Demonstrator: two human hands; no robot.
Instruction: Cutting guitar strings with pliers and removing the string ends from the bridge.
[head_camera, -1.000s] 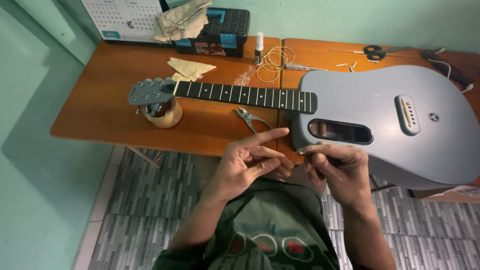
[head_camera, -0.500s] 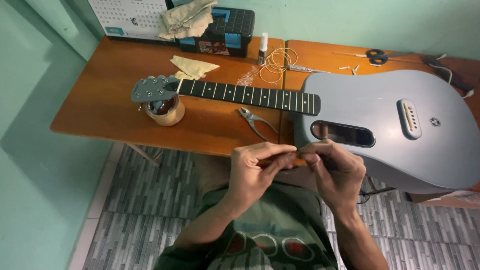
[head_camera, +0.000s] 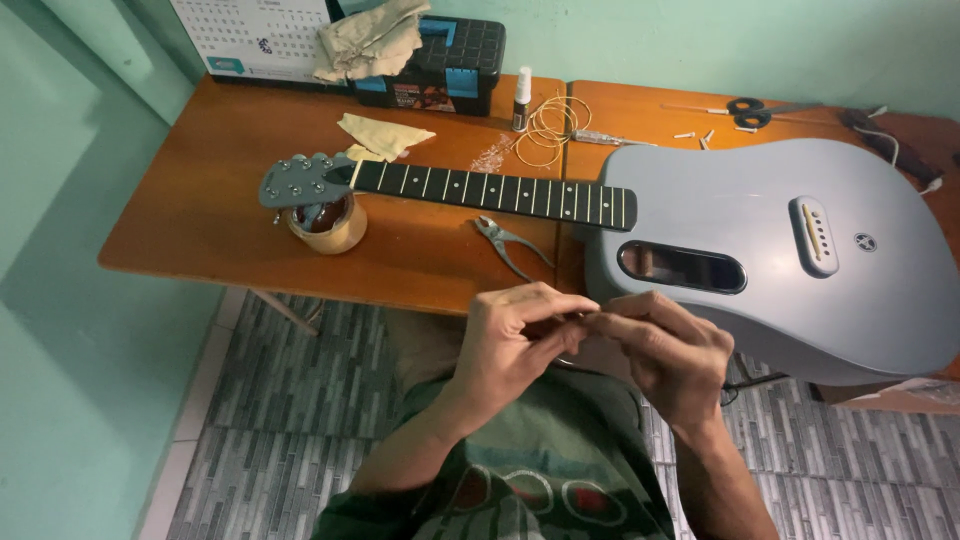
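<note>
**Two hands pinch something small in front of a grey guitar**

The left hand (head_camera: 515, 335) and the right hand (head_camera: 665, 350) meet fingertip to fingertip just below the near edge of the desk (head_camera: 200, 215), above the person's lap. Both are curled, thumb and forefinger pressed together on something thin between them; it is too small to tell what it is.

The nearest thing is the guitar (head_camera: 760, 250), lying flat on its back across the desk. Its body is smooth, matt grey and rounded, with a long oval hole by the near side and a pale bridge further right. Part of the body hangs over the desk edge toward the hands. The long axis runs left to right: the dark neck with pale fret lines points left, and the grey head with its round pegs rests on a roll of brown tape (head_camera: 325, 222).

Metal pliers (head_camera: 510, 245) lie on the glossy orange-brown wood between the neck and the hands. Further back sit a coil of thin wire (head_camera: 545, 125), a small white bottle (head_camera: 521, 95), a folded yellow cloth (head_camera: 385, 135), a black and blue toolbox (head_camera: 450, 55) with a crumpled rag on it, and black scissors (head_camera: 755, 110). The floor has grey, narrow, ribbed tiles
</note>
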